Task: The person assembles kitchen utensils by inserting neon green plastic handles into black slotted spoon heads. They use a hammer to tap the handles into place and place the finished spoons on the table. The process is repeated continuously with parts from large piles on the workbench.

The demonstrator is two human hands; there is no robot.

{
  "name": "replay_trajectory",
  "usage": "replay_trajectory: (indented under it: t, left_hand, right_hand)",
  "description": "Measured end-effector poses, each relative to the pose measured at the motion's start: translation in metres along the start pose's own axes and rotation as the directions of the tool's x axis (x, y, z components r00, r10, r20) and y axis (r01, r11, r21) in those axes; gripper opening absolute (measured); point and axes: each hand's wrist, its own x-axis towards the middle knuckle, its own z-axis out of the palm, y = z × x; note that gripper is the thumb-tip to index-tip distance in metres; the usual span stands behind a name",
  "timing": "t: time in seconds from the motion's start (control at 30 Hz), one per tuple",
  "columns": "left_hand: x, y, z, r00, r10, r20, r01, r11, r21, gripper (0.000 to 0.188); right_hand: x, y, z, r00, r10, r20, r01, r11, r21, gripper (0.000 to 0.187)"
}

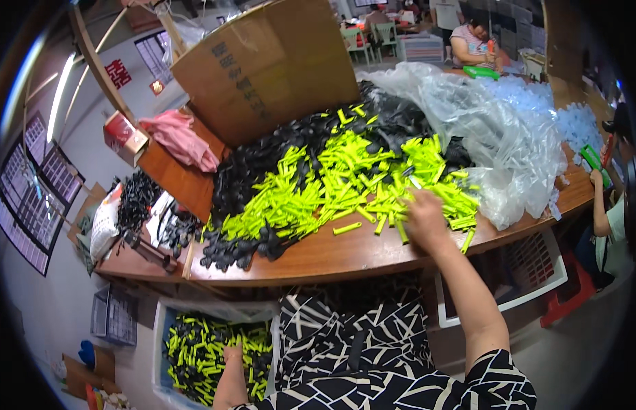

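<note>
My right hand [425,220] reaches out onto the wooden table [345,256] and rests on the pile of yellow-green plastic pieces [332,181]; its fingers are hidden among them, so a grip cannot be made out. Behind that pile lies a heap of black plastic parts [253,167]. My left hand [232,355] is down at the lower left, inside a bin [161,355] filled with joined black and yellow-green pieces. Its fingers are buried in them.
A big cardboard box [270,65] and a pink cloth [181,140] stand at the table's back. Clear plastic bags [496,130] lie at the right. A white crate [537,273] sits under the table. Another person's hand [597,179] shows at the right edge.
</note>
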Motion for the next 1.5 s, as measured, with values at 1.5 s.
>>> replay_trajectory:
  t: [1.5]
  left_hand:
    - [-0.179,0.372,-0.068,0.202,0.85,-0.487,-0.977,0.139,-0.162,0.031]
  right_hand:
    - [0.031,-0.08,0.071,0.972,-0.098,0.214,0.043,0.967,0.25,0.014]
